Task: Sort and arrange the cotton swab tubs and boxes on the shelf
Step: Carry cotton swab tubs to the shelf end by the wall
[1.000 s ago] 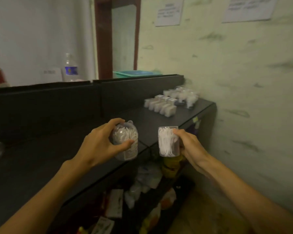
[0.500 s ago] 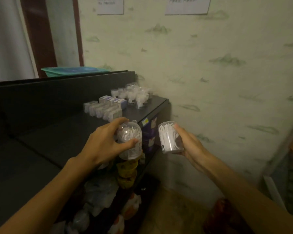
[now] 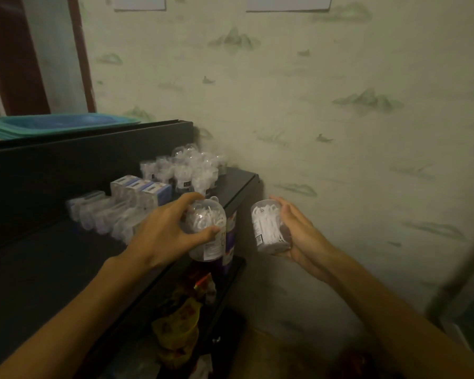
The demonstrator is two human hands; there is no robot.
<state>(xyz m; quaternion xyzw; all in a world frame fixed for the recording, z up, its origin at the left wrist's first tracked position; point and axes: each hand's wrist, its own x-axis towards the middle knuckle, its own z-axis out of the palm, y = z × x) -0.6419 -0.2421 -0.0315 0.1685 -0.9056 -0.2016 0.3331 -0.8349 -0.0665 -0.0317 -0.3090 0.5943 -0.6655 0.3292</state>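
My left hand (image 3: 164, 236) grips a clear domed tub of cotton swabs (image 3: 207, 231) over the front edge of the black shelf top (image 3: 52, 258). My right hand (image 3: 298, 233) holds a second clear cylindrical tub of swabs (image 3: 267, 227) in the air, to the right of the shelf. At the shelf's far right end stands a cluster of several clear swab tubs (image 3: 192, 170). In front of it lie rows of small swab boxes (image 3: 115, 206), some with blue labels.
The patterned wall (image 3: 340, 119) closes the shelf's right side. A black back panel (image 3: 80, 160) rises behind the shelf top, with teal trays (image 3: 60, 125) beyond it. Lower shelves hold yellow packets (image 3: 181, 324) and other bagged goods.
The view has swung right and closer to the shelf's far end. Both hands, each still holding its tub, have come nearer to the cluster of tubs and boxes.
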